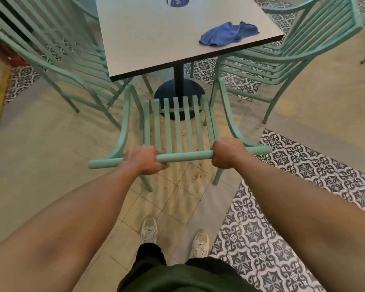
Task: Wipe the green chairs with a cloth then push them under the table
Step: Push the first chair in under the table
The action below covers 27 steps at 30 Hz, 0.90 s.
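Nearest the camera, the person's shoes point(149, 229) stood on the tiled floor point(51, 144), feet apart behind the chair, a stance that suited a forward shove. Both arms reached out straight. The left hand point(144, 159) had its grip wrapped around the top rail point(184, 155) of the middle green chair point(177, 125), fingers curled under the bar; the right hand point(227, 153) gripped the same rail further right, also closed around it. The two-handed hold, spaced either side of center, likely kept the chair square while it went in. The chair's seat front sat at the pedestal base point(178, 89), just short of the worktop point(167, 39) edge, so it looked only partly tucked. The blue cloth point(228, 34) lay bunched on the worktop near its right corner, neither hand on it, probably parked there once wiping finished. Left chair point(57, 66) and right chair point(282, 49) flanked the worktop, seats partly under it. Hidden or unclear: chair's front legs behind the slats, fingertips under the rail, both side chairs cut off by the frame, blue sticker point(177, 1) clipped at top, unreadable. Whether chairs were actually clean could not be told.
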Available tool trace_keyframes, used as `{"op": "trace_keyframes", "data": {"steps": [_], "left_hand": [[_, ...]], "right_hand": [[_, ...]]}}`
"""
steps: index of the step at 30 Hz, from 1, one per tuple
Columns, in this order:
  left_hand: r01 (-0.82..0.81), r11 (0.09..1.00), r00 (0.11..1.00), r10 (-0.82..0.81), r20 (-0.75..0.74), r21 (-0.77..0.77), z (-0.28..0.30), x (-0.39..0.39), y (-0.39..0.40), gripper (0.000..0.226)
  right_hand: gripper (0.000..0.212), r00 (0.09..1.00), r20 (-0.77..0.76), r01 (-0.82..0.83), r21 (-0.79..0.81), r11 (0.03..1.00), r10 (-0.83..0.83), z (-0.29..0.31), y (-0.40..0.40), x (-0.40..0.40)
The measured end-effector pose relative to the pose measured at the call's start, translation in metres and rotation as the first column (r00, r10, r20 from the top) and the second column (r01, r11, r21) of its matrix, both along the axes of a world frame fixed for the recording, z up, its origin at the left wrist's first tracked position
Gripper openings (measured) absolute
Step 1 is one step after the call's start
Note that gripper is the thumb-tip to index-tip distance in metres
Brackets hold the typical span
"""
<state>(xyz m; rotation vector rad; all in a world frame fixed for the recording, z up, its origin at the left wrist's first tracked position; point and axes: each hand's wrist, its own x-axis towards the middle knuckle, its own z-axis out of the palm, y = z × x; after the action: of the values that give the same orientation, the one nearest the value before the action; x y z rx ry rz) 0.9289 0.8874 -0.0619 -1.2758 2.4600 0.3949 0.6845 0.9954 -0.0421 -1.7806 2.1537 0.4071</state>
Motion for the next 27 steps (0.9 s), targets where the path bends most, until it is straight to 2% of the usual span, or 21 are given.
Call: {"op": "trace_keyframes", "data": {"steps": [9, 17, 23, 27], "left_hand": [[-0.045, 0.998, 0.999, 0.046, 0.016, -0.049, -0.004, -0.027, -0.034, 0.044], [-0.108, 0.994, 0.994, 0.108, -0.025, -0.033, -0.004, -0.05, -0.054, 0.04], [-0.095, 0.994, 0.995, 0.093, -0.045, -0.06, -0.002, -0.053, -0.056, 0.039], [-0.106, 0.991, 0.994, 0.106, -0.008, -0.076, 0.0, -0.056, -0.053, 0.046]], "right_hand": [[0.017, 0.999, 0.009, -0.03, -0.027, 0.999, 0.031, -0.002, -0.042, -0.034], [0.018, 0.998, -0.005, -0.066, -0.03, 0.997, 0.066, -0.001, -0.074, -0.059], [0.016, 0.997, 0.003, -0.075, -0.043, 0.996, 0.075, -0.003, -0.077, -0.064], [0.013, 0.997, 0.004, -0.081, -0.045, 0.996, 0.081, -0.004, -0.076, -0.065]]}}
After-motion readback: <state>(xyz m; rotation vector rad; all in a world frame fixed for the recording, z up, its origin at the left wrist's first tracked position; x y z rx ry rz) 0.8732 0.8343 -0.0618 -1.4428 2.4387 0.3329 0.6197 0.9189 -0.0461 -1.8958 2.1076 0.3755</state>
